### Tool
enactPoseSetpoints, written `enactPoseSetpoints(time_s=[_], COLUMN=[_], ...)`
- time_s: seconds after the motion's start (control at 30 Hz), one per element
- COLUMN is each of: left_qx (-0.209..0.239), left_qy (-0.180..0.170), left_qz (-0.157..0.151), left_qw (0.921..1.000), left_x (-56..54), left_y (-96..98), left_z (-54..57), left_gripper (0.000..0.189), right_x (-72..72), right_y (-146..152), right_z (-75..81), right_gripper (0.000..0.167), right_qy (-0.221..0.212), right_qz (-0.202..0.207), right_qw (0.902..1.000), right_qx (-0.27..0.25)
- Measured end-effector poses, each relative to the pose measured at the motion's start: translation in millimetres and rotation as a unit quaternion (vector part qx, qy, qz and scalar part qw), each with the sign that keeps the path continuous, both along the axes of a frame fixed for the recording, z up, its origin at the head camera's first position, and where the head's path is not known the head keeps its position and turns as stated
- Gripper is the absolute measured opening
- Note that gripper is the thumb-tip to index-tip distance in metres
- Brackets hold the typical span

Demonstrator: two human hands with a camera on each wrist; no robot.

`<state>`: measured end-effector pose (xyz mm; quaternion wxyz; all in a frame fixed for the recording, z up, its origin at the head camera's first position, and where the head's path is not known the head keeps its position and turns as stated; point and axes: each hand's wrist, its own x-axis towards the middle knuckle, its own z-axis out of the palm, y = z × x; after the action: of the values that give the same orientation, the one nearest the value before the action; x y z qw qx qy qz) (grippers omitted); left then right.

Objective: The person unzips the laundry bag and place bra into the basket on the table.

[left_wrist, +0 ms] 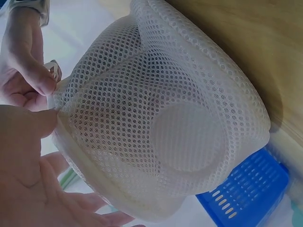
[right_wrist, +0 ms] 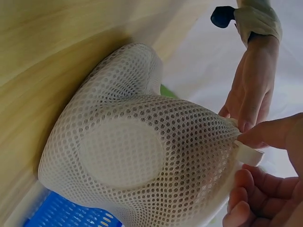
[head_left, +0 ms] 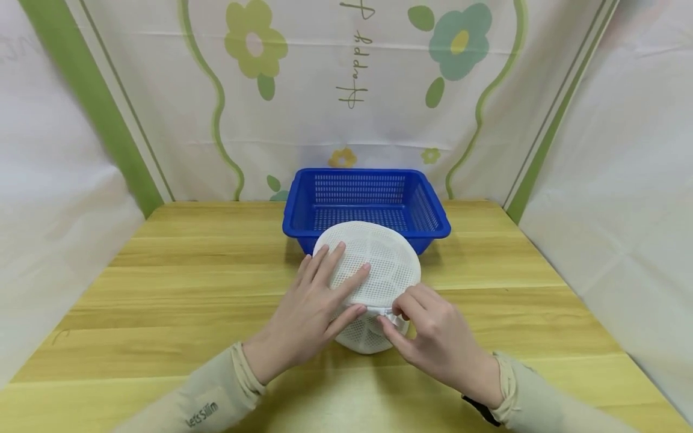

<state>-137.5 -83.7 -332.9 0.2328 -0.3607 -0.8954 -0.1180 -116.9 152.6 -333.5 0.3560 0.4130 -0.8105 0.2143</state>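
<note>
A white mesh laundry bag (head_left: 373, 264) with a round, flat top stands upright on the table in front of me. My left hand (head_left: 319, 288) rests on that top with its fingers spread and straight. In the left wrist view, its thumb lies right at the bag's zipped rim. At the near right of the rim, my right hand (head_left: 433, 331) pinches the white zipper pull (right_wrist: 249, 154) between thumb and curled fingers. Both wrist views show a paler round patch (left_wrist: 189, 137) on the bag's mesh side. The bag's far side is hidden in the head view.
A blue plastic basket (head_left: 289, 222) with slotted walls stands right behind the bag, partly covered by it. The wooden table (head_left: 189, 288) is bordered by white cloth walls (head_left: 346, 126) with printed flowers at the back and plainer ones on both sides.
</note>
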Motion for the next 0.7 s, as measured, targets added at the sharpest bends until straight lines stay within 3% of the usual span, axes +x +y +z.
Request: enactPoseSetpoints(time_s=[0.13,0.3,0.47,0.7], left_qx=[0.007,0.013,0.013,-0.018], left_qy=[0.007,0.017,0.022,0.056], left_qz=[-0.005,-0.016,-0.03,-0.097], left_qw=[0.9999,0.9996,0.9992,0.9935], left_x=[-0.1,0.0,0.2,-3.5], left_y=[0.6,4.1,7.5,8.4], left_z=[-0.1,0.1,1.4,2.9], left_gripper=[0.051,0.049,0.045,0.044], right_x=[1.1,4.0,4.7,8.5], right_y=[-3.9,-10.8,-13.2,-11.9], right_z=[2.2,3.2,2.8,3.1], right_gripper=[0.023,0.026,0.028,0.023], right_qy=[0.048,0.127,0.122,0.069], right_qz=[-0.014,-0.054,-0.087,-0.108], right_qw=[0.9983,0.9874,0.9844,0.9859], right_qx=[0.031,0.079,0.092,0.108])
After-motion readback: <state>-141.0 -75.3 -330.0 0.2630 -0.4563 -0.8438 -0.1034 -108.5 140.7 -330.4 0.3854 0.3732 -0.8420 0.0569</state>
